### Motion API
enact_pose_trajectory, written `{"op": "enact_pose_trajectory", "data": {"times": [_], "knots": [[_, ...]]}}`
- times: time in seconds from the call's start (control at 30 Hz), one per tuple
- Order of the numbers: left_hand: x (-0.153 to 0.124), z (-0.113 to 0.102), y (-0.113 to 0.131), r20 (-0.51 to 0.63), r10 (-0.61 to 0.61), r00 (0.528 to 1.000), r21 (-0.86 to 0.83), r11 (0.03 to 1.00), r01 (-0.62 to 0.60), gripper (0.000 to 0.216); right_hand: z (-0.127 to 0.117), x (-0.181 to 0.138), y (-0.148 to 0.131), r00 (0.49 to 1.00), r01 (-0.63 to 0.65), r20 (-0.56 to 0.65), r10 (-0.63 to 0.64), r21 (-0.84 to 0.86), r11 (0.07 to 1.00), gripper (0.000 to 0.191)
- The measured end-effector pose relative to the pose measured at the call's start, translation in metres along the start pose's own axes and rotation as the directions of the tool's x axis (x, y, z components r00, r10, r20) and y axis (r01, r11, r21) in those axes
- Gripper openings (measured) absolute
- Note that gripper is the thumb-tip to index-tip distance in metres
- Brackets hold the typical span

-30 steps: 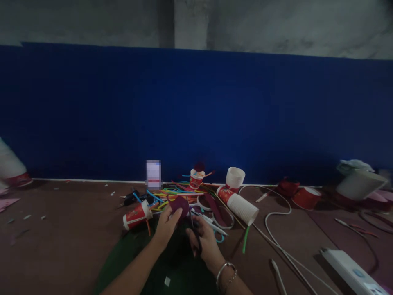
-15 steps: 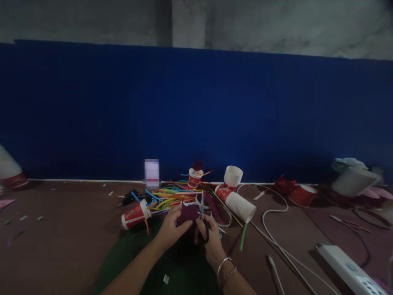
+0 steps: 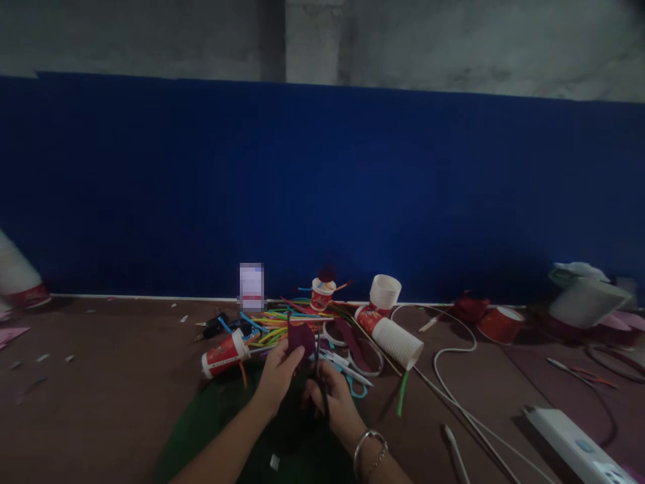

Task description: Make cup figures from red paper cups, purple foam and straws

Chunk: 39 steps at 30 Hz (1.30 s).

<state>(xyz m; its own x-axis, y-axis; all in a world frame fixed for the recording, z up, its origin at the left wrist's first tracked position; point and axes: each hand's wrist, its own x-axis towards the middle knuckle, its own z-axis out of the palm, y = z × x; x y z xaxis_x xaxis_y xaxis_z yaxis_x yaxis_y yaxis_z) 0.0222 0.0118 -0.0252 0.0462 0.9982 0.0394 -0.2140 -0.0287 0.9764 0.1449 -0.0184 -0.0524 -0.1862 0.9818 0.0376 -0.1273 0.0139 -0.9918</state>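
Note:
A small piece of dark purple-red sheet material (image 3: 301,338) is pinched in my left hand (image 3: 277,376), thumb on its near face. My right hand (image 3: 335,396) grips a pair of scissors (image 3: 323,388) by dark handles, with the blades pointing up just right of the sheet. Whether the blades touch the sheet I cannot tell. Behind my hands lies a pile of coloured pipe cleaners (image 3: 282,326). A second pair of scissors with light blue handles (image 3: 357,386) rests beyond my right hand, beside a dark red strip (image 3: 351,343).
Left of the pile a red paper cup (image 3: 225,354) lies tipped. A decorated cup (image 3: 322,296) stands at the back. Stacked white cups (image 3: 399,343) lie to the right, near white cables (image 3: 443,383) and a power strip (image 3: 574,440). A blue panel (image 3: 322,188) rises behind the table.
My right hand and the scissors have moved left and slightly down. The sheet has shifted slightly left and turned in my left hand. The light blue scissors show more.

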Motion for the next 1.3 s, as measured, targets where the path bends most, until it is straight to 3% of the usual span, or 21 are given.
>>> {"op": "enact_pose_trajectory", "data": {"times": [0.2, 0.67, 1.03, 1.3], "knots": [[-0.003, 0.004, 0.0, 0.003, -0.052, 0.999, -0.042, 0.998, 0.052, 0.029, 0.0, 0.0, -0.005, 0.998, 0.067, -0.017, -0.067, 0.014, 0.998, 0.031], [-0.005, 0.006, 0.002, -0.026, -0.023, 0.999, -0.028, 0.999, 0.023, 0.031, -0.003, 0.001, 0.002, 0.994, 0.1, -0.037, -0.102, -0.042, 0.994, 0.028], [-0.001, 0.001, 0.001, 0.012, -0.039, 0.999, -0.012, 0.999, 0.039, 0.032, -0.001, 0.0, 0.002, 0.998, 0.026, -0.062, -0.029, -0.056, 0.998, 0.035], [-0.001, 0.003, -0.008, -0.083, -0.007, 0.997, -0.021, 1.0, 0.006, 0.031, -0.001, 0.001, 0.001, 0.999, 0.009, -0.039, -0.012, -0.059, 0.998, 0.03]]}}
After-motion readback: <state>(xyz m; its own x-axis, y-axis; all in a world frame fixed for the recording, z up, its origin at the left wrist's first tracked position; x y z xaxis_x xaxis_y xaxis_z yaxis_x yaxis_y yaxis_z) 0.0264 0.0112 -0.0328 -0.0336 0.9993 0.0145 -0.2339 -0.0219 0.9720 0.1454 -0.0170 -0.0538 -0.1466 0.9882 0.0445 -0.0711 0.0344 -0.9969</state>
